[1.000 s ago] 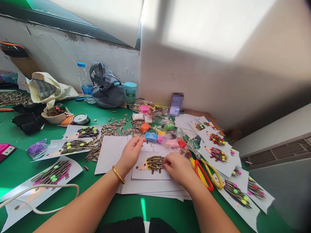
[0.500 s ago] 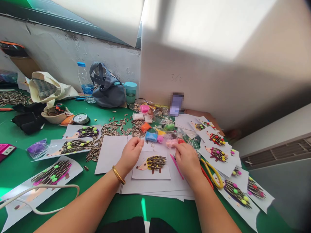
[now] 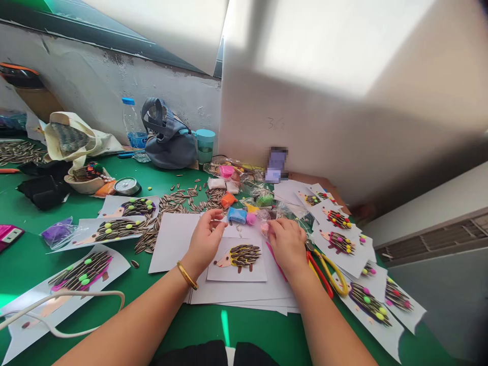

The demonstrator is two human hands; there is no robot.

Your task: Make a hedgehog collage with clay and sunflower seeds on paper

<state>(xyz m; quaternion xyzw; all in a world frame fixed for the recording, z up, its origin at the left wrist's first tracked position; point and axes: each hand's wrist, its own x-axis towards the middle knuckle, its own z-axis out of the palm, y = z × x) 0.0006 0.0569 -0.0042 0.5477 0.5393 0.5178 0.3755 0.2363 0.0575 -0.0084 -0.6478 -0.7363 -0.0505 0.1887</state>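
Observation:
My left hand point(image 3: 208, 236), a gold bangle point(image 3: 186, 275) on its wrist, hovers at the left of a small hedgehog picture point(image 3: 213, 273), fingers curved and apart, holding nothing. The picture has a peach face, a sunflower-seed back with yellow between the seeds, and brown feet. It lies on white paper sheets point(image 3: 236, 295). On the right, my right hand point(image 3: 287, 244) is palm down with bent fingers, its tips closed at the edge of a clear packet of pink clay point(image 3: 264, 229). Some of its fingertips are hidden. A pink stick point(image 3: 275, 259) lies beneath that hand.
Sunflower seeds point(image 3: 179, 201), blue clay point(image 3: 237, 216) and orange clay point(image 3: 227, 200) lie beyond the paper. Red-handled scissors point(image 3: 322, 277) and yellow-handled scissors point(image 3: 337, 272) are at the right. Finished hedgehog cards point(image 3: 368, 305) flank both sides. A white cable point(image 3: 95, 293) loops at the left.
My right hand has shifted slightly left and turned flatter over the clay; the pink clay packet moved left with it. My left fingers have spread from a pinch.

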